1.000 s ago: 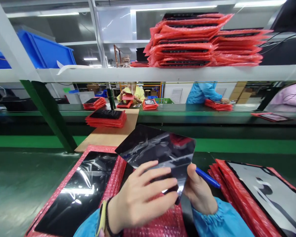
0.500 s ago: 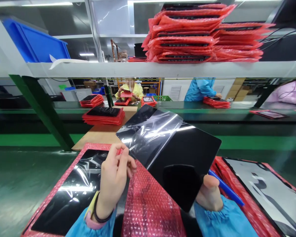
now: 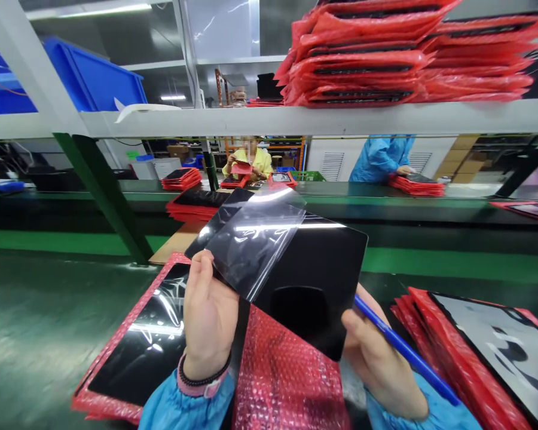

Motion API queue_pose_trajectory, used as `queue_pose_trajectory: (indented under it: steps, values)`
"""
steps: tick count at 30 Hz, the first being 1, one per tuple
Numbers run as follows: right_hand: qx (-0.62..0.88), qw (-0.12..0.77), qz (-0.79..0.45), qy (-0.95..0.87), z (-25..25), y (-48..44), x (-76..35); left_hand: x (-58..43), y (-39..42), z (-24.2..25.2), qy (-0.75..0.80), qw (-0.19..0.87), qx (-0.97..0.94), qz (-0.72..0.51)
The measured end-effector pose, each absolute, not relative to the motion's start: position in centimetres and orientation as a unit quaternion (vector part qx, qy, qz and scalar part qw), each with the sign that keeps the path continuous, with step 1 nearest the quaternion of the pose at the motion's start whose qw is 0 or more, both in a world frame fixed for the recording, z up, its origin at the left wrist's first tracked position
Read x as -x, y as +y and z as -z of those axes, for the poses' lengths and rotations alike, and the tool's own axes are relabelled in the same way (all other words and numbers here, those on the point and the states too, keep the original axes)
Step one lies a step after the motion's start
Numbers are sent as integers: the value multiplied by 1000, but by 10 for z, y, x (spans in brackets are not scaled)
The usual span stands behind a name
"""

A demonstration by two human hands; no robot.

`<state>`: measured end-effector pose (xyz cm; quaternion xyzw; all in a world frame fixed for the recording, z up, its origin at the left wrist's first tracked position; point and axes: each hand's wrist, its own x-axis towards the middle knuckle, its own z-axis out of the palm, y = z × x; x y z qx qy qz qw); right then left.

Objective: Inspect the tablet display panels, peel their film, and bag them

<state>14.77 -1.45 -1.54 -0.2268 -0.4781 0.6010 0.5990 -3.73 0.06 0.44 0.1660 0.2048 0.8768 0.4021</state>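
A glossy black panel (image 3: 314, 257) is held up tilted between my hands, with a clear film (image 3: 255, 239) lying loose across its left part and lifted at the top. My left hand (image 3: 210, 310) has its fingers pressed together on the panel's left edge, by the film. My right hand (image 3: 379, 352) grips the panel's lower right edge, and a blue pen-like stick (image 3: 407, 355) is tucked in the same hand. Under the panel lies red bubble wrap (image 3: 287, 376).
Another black panel (image 3: 147, 334) on red wrap lies at the left. Wrapped panels (image 3: 497, 352) are stacked at the right. Red packages (image 3: 363, 60) pile on the shelf above. Across the bench, a person in yellow (image 3: 262, 161) and a person in blue (image 3: 376, 158) handle panels.
The panel has shifted left and the film has lifted further at its top. My left hand has turned and reached the panel's edge. The whole view has swung slightly left.
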Motion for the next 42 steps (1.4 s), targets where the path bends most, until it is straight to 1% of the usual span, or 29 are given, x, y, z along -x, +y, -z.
queue_pose_trajectory:
  steps: [4,7,12,17,22,24,27,29,35,39,42]
  values:
    - [224,492,-675,-502,9,-25,-149,47,2,-5,202,371,-196,-885]
    - [216,462,-700,-499,14,-30,-150,51,3,-4,217,368,-213,-879]
    - [220,465,-690,-509,9,-35,-148,52,5,-3,250,347,-199,-882]
    - [208,488,-681,-504,4,-38,-148,56,6,0,268,354,-189,-876]
    - [211,475,-656,-548,3,-35,-150,61,7,-3,268,353,-191,-876]
    - [256,486,-633,-546,2,-35,-150,63,10,-1,287,327,-195,-879]
    - [326,517,-582,-537,1,-35,-152,67,19,5,326,246,-203,-890]
    - [351,522,-549,-551,2,-34,-155,70,23,10,337,210,-203,-895]
    - [370,490,-485,-623,-3,-36,-162,82,24,11,398,229,-215,-862]
    - [350,519,-494,-603,-8,-43,-158,85,25,9,416,169,-237,-862]
    - [388,547,-491,-557,-6,-46,-158,85,25,10,416,152,-265,-857]
